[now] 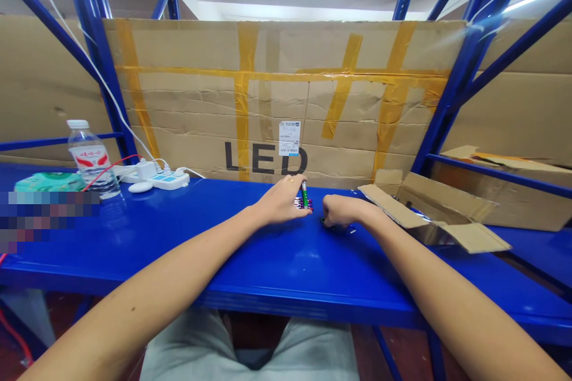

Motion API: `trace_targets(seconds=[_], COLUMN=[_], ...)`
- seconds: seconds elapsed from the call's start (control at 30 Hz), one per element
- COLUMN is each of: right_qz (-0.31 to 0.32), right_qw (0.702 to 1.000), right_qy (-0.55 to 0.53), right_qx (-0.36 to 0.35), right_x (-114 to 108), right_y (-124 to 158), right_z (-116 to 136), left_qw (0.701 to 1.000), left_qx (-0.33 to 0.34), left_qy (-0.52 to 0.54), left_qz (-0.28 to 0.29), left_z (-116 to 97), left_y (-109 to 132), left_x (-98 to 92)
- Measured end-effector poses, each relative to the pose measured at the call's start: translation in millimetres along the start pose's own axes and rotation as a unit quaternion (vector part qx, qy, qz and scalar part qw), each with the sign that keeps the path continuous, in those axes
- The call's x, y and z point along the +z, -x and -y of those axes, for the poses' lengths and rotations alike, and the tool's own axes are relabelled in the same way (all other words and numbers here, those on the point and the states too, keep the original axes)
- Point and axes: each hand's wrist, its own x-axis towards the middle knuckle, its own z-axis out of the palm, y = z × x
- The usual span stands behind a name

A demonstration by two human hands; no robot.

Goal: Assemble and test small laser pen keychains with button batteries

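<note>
Open ctn. [451, 193] by our R forearm: some dark, shiny bits [416, 213] inside, unclear what. Bottle [92, 161] w/ clear liquid, nr power strip [172, 179], far L. Big taped LED carton [201, 113] blocks table's back. Our L hand [283, 199] pinches green stick [305, 196] above table [179, 250]; our R hand [342, 210] curls over dark pcs. [346, 229] there, can't tell if gripped.

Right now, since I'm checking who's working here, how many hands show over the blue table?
2: the left hand, at small green and purple pieces mid-table, and the right hand to its right, over a dark item. The pixelated patch at left may hide more.
</note>
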Motion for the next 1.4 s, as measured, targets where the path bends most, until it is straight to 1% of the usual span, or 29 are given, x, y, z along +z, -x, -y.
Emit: trace_targets(seconds=[0.1,0.2,0.27,0.3,0.33,0.37,0.4,0.43,0.47,0.5,0.53,0.57,0.6,0.7,0.77,0.8,0.87,0.93,1.0,1.1,1.17,1.2,1.3,1.4], right_qz=[-0.020,-0.070,-0.098,-0.105,-0.106,-0.105,-0.104,-0.106,-0.111,-0.118,-0.125,-0.135,-0.143,-0.128,-0.113,-0.109,-0.097,-0.083,-0.074,-0.067,-0.054,-0.045,-0.024,-0.030], right_qw=[0.999,0.996,0.993,0.991,0.986,0.977,0.963,0.942,0.915,0.885,0.858,0.834,0.815,0.775,0.759,0.756,0.761,0.770,0.772,0.768,0.767,0.766,0.766,0.773], right_qy=[0.023,0.044,0.010,-0.029,-0.084,-0.152,-0.225,-0.302,-0.376,-0.440,-0.490,-0.526,-0.551,-0.602,-0.622,-0.626,-0.620,-0.607,-0.599,-0.595,-0.596,-0.597,-0.602,-0.587], right_qx=[-0.008,-0.042,-0.069,-0.083,-0.096,-0.104,-0.105,-0.104,-0.100,-0.095,-0.093,-0.099,-0.108,-0.141,-0.154,-0.158,-0.164,-0.178,-0.200,-0.228,-0.234,-0.233,-0.225,-0.237], right_x=[5,8,4,2,-1,-4,-6,-6,-6,-4,-2,2,5,13,16,16,17,18,19,20,20,21,22,24], right_y=[-1,-4,-4,-4,-4,-4,-5,-6,-7,-10,-13,-16,-19,-25,-25,-25,-23,-21,-19,-18,-17,-17,-17,-17], right_z=[5,7,5,3,1,-1,-3,-4,-4,-3,-2,1,3,10,13,14,17,19,22,26,27,28,29,29], left_qw=[1.000,0.999,0.993,0.983,0.964,0.935,0.899,0.863,0.833,0.814,0.806,0.808,0.819,0.876,0.908,0.919,0.932,0.936,0.929,0.904,0.890,0.889,0.897,0.903], left_qx=[-0.004,-0.011,-0.041,-0.071,-0.110,-0.155,-0.204,-0.250,-0.288,-0.316,-0.335,-0.344,-0.344,-0.308,-0.272,-0.258,-0.239,-0.235,-0.241,-0.253,-0.259,-0.262,-0.269,-0.283], left_qy=[0.007,0.033,0.105,0.166,0.240,0.316,0.384,0.436,0.470,0.485,0.486,0.476,0.456,0.367,0.314,0.293,0.263,0.253,0.272,0.338,0.368,0.369,0.340,0.304], left_qz=[-0.005,-0.013,-0.029,-0.038,-0.046,-0.051,-0.052,-0.052,-0.051,-0.050,-0.051,-0.050,-0.048,-0.044,-0.052,-0.061,-0.072,-0.071,-0.068,-0.068,-0.068,-0.071,-0.088,-0.108], left_z=[-1,-2,-2,-1,-1,0,0,1,1,1,2,2,1,-1,-3,-3,-5,-6,-6,-6,-5,-5,-2,1], left_y=[1,1,0,-2,-4,-6,-8,-9,-11,-12,-13,-13,-14,-13,-13,-12,-11,-10,-9,-8,-8,-8,-8,-8], left_x=[-1.1,-0.1,2.6,4.2,5.7,6.8,7.4,7.5,7.2,6.6,6.0,5.7,5.7,8.1,9.8,10.0,9.0,7.1,6.0,7.5,9.7,10.7,12.3,12.5])
